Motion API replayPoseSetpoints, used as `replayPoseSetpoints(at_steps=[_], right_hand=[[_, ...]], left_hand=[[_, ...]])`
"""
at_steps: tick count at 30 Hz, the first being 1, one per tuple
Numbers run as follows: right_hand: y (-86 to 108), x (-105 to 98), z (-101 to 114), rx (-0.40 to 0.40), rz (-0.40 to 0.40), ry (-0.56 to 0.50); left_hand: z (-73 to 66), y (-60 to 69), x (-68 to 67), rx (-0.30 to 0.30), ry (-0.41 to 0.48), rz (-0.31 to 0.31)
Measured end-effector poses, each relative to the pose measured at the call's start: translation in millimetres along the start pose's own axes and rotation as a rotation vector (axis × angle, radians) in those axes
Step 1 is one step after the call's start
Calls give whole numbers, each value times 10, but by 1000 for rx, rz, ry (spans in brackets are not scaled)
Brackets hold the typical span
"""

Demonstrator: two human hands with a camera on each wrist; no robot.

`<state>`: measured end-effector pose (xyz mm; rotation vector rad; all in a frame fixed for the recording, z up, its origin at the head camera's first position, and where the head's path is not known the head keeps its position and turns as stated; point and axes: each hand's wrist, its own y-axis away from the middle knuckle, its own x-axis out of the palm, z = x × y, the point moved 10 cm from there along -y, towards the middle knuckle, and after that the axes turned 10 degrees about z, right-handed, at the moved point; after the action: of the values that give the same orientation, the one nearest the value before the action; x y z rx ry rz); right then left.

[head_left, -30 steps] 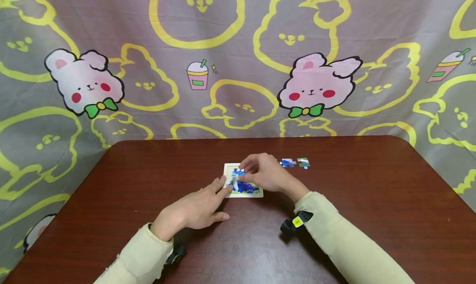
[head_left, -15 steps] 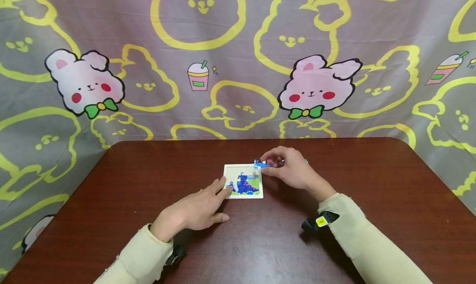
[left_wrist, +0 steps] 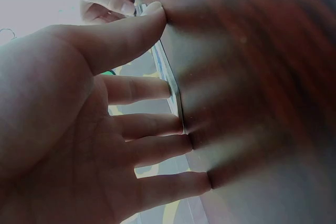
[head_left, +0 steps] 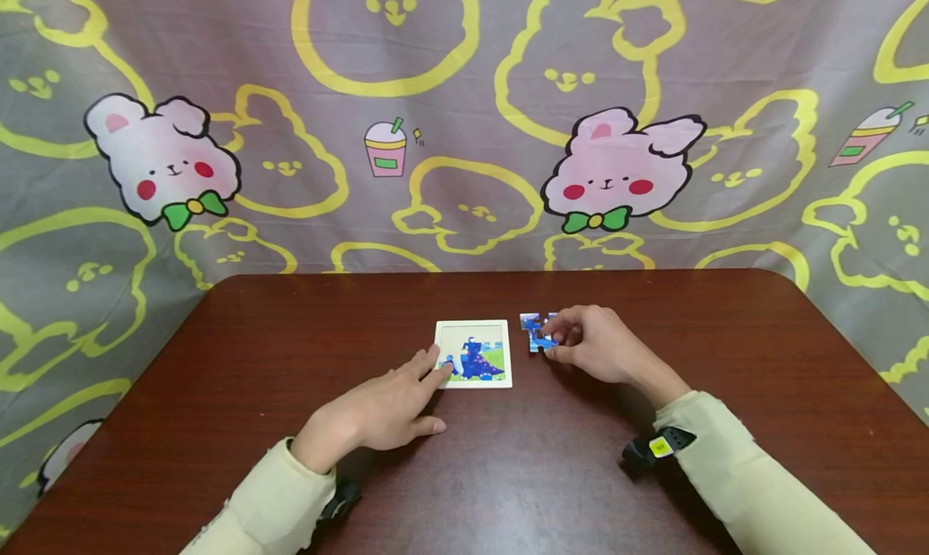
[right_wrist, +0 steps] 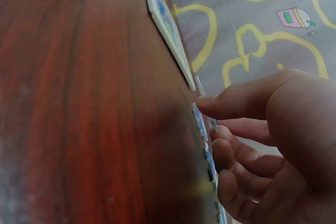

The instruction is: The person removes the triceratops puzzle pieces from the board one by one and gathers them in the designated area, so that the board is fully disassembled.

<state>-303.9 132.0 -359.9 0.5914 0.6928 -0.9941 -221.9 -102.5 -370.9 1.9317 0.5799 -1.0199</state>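
A small puzzle board (head_left: pixel 473 384) with a white rim lies on the table, a blue dinosaur picture in its lower part and bare backing above. My left hand (head_left: pixel 385 406) lies at the board's left edge, fingers stretched out and fingertips touching it. To the right of the board, my right hand (head_left: pixel 598 345) pinches a blue puzzle piece (head_left: pixel 537 344) between thumb and fingers, low at the table. Just behind that piece lies another puzzle piece (head_left: pixel 529 319). More pieces are partly hidden by the right hand. Seen edge-on in the right wrist view, the pieces (right_wrist: pixel 209 157) form a row beside the fingers.
The dark brown table (head_left: pixel 348 321) reaches back to a grey curtain (head_left: pixel 464 119) printed with yellow outlines and rabbit faces. Straps with small black devices (head_left: pixel 656 448) sit at both wrists.
My right hand has lifted a blue piece out of the board's upper part and carried it right, to the loose pieces. The left hand has stayed on the board's edge.
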Motion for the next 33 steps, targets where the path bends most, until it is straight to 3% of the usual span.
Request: replayPoseSetpoints(at_steps=[11,19,33], right_hand=[[-61,84,19,-13,34,26],[-83,93,-11,41,54,-17],[-81,94,-51,37,51,-19]], left_hand=[[7,19,-12,1,0,-5],[-1,18,-8,-3,-6,2],[10,9,-9,-17,-26,-3]])
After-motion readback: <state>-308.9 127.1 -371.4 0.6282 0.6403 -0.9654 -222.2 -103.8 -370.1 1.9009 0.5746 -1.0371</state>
